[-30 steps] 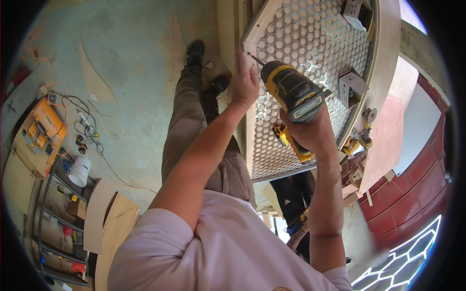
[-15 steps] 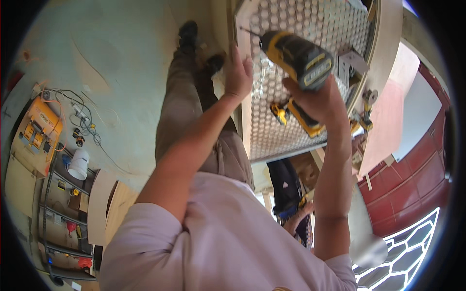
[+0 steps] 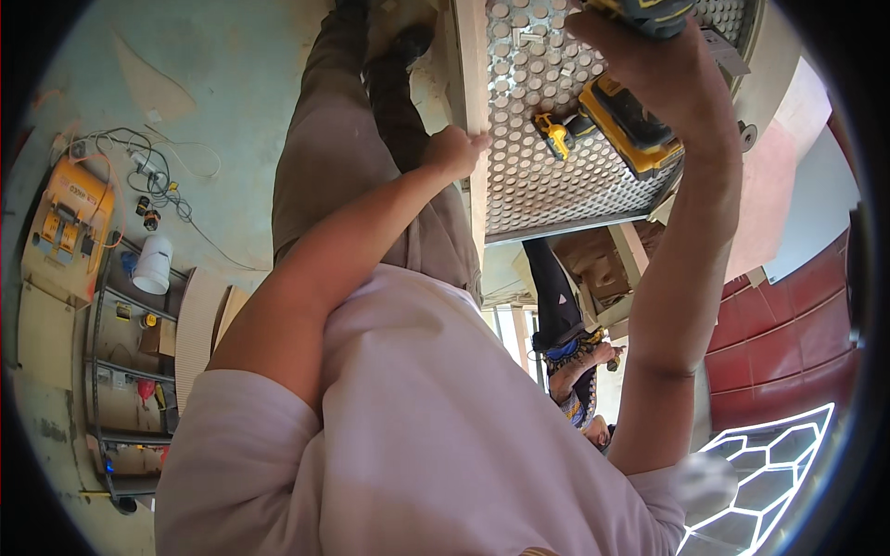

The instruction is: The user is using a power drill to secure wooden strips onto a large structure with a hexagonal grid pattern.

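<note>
My right hand (image 3: 672,79) is wrapped round the grip of a yellow-and-black cordless drill (image 3: 654,13), whose front end is cut off by the top edge. Its battery (image 3: 630,130) shows below the hand, over a panel covered in round dots (image 3: 528,190). Beside the battery lies a smaller yellow-and-black power tool (image 3: 556,136). My left hand (image 3: 452,153) has its fingers curled, the fingertips at the pale wooden edge strip (image 3: 476,199) of the panel. Whatever those fingers pinch, if anything, is too small to make out.
Another person (image 3: 570,366) stands beyond the panel. On the floor to the left are an orange machine (image 3: 69,218), tangled cables (image 3: 181,208), a white bucket (image 3: 153,264) and a dark metal shelf rack (image 3: 97,389). Pale sheets (image 3: 756,199) are on the right.
The drill has moved up and right, partly out of view. My left hand has gone from outstretched fingers to curled ones and sits lower along the wooden strip. The view has shifted too.
</note>
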`<state>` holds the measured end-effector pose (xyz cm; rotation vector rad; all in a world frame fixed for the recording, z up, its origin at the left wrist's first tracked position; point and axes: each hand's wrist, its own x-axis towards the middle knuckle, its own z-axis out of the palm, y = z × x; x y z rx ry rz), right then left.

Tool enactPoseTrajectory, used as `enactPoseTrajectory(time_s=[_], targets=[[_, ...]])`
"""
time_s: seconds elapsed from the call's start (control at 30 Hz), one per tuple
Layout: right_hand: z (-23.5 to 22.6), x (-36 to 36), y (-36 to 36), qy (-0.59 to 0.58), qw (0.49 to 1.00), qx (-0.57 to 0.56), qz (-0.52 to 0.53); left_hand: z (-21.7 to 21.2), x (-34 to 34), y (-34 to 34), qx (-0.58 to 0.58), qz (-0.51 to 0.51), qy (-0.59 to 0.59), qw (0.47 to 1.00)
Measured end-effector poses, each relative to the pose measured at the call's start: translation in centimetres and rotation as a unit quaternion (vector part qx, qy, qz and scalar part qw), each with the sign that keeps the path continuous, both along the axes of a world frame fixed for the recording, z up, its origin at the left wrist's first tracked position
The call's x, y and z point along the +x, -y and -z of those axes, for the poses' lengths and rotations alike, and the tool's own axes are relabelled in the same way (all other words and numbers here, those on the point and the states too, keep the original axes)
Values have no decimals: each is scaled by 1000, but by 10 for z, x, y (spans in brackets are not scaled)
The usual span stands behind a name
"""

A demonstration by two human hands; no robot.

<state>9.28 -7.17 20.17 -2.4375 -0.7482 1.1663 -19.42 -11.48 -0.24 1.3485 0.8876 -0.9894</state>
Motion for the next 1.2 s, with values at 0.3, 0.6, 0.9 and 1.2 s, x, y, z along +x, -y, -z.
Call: enactPoseTrajectory(time_s=[0.3,0.6,0.9,1.2], targets=[[-10,-21,2,42,999,24,-22,-7,-9,26,19,-8,-42,999],[-1,-18,4,26,997,67,-6,2,-23,36,27,26,-27,999],[21,-5,24,3,997,-13,72,10,-48,60,44,26,-19,999],[14,-15,24,-27,990,33,133,8,-35,44,4,48,-21,999]])
